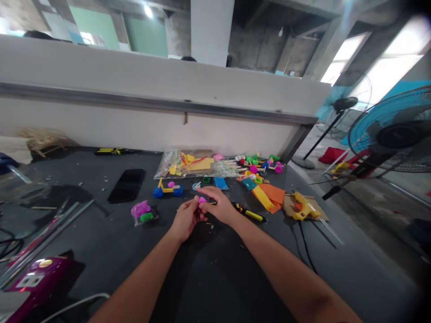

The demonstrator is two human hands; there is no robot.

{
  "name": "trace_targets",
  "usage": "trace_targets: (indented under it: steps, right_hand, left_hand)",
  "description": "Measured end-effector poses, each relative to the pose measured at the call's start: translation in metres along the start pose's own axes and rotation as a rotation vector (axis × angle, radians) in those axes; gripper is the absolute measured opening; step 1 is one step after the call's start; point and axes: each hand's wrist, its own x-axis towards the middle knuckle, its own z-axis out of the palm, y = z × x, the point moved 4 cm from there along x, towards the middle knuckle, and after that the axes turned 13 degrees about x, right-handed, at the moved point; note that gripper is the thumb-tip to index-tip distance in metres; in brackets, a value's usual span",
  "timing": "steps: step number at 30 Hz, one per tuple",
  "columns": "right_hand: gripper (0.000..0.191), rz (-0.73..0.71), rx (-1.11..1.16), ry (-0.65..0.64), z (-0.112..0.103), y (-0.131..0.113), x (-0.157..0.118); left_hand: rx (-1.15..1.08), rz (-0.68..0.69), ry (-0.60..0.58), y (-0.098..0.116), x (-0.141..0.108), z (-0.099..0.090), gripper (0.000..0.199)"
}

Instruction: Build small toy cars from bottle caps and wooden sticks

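Over the middle of the dark table, my left hand (186, 219) and my right hand (220, 206) meet around a small lump of purple modelling clay (202, 200). The left fingers are closed on it from the left. My right thumb presses it from the right, while the right index finger stretches out to the left above. Just beyond the hands lie a light blue ring (196, 185) and a blue packet (221, 183). To their left stands a small clay-and-stick model (167, 190) with blue wheels and a purple ball. A bag of purple and green clay (144, 211) lies nearer.
A black phone (126, 185) lies left. A yellow utility knife (251, 212), orange and yellow sheets (272, 194) and a yellow glue gun (305, 207) with its cord lie right. Behind are a plastic bag (188, 163) and several colourful stick pieces (262, 165). Fans (397, 134) stand beyond.
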Motion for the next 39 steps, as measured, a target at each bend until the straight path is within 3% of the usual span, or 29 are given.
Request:
trace_targets:
  steps: [3, 8, 12, 16, 18, 22, 26, 32, 36, 39]
  right_hand:
    - [0.022, -0.042, -0.085, -0.055, 0.002, -0.003, 0.0]
    - [0.011, -0.051, -0.292, 0.053, -0.001, -0.003, -0.003]
    - [0.014, -0.068, -0.363, 0.053, 0.001, -0.001, -0.004]
    - [0.037, -0.077, -0.22, -0.015, 0.005, 0.002, -0.004]
    - [0.044, -0.039, -0.098, 0.006, 0.004, 0.003, -0.004]
    - [0.027, 0.094, 0.035, 0.056, 0.002, 0.008, -0.003]
    - [0.014, 0.112, -0.006, 0.143, -0.002, 0.009, -0.003]
    - [0.02, 0.092, -0.059, 0.187, 0.001, 0.006, -0.004]
    - [0.048, 0.106, 0.077, 0.116, 0.005, 0.003, -0.004]
    - [0.037, 0.095, 0.038, 0.056, 0.005, 0.002, -0.004]
  left_hand:
    - [0.004, 0.015, 0.01, -0.002, 0.0, 0.003, 0.034]
    - [0.033, 0.003, -0.043, -0.003, -0.003, 0.008, 0.048]
    - [0.056, 0.007, -0.003, 0.0, -0.003, 0.007, 0.036]
    - [0.063, 0.026, 0.077, 0.003, -0.002, 0.001, 0.029]
    - [0.072, 0.015, 0.062, 0.004, -0.002, 0.0, 0.031]
    - [0.12, 0.014, -0.005, 0.004, -0.002, 0.001, 0.034]
    - [0.093, 0.017, -0.006, 0.001, -0.001, 0.002, 0.042]
    - [0.117, 0.058, 0.044, 0.002, -0.001, 0.0, 0.031]
    - [0.093, 0.053, 0.079, 0.003, -0.001, -0.003, 0.031]
    - [0.098, 0.023, 0.042, 0.002, -0.001, -0.001, 0.034]
